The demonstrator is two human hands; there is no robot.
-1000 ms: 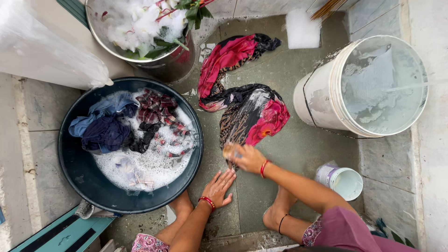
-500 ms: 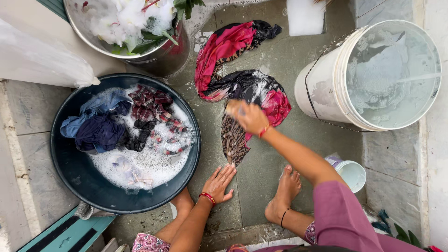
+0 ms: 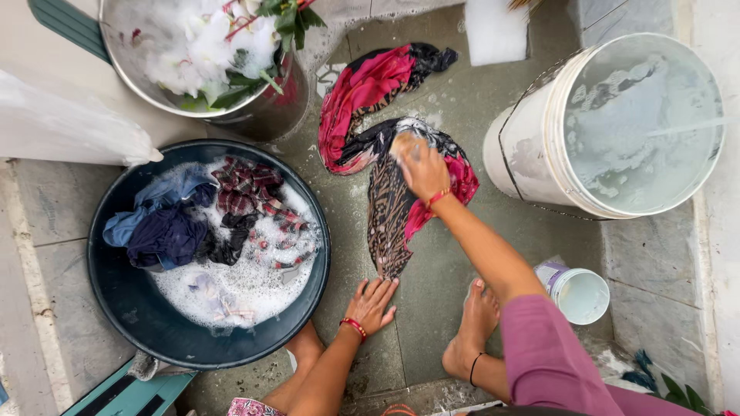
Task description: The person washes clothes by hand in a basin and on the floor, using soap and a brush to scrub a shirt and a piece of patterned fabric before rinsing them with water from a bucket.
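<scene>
That red, black and patterned cloth (image 3: 401, 166) is stretched along the wet floor (image 3: 493, 246) in the upper middle of the frame. I'd guess it's soaked, so heavy, limp and slippery; bunch a fold to lift it. The right hand (image 3: 420, 163) presses on it, curled around something small I can't make out. The left hand (image 3: 372, 302) lies flat and open, fingers spread, lower centre. A sudsy black tub (image 3: 123, 300) sits left, a white bucket (image 3: 532, 154) right.

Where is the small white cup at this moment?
In the head view, the small white cup stands on the floor at the lower right, below the big white bucket and beside the person's foot.
</scene>
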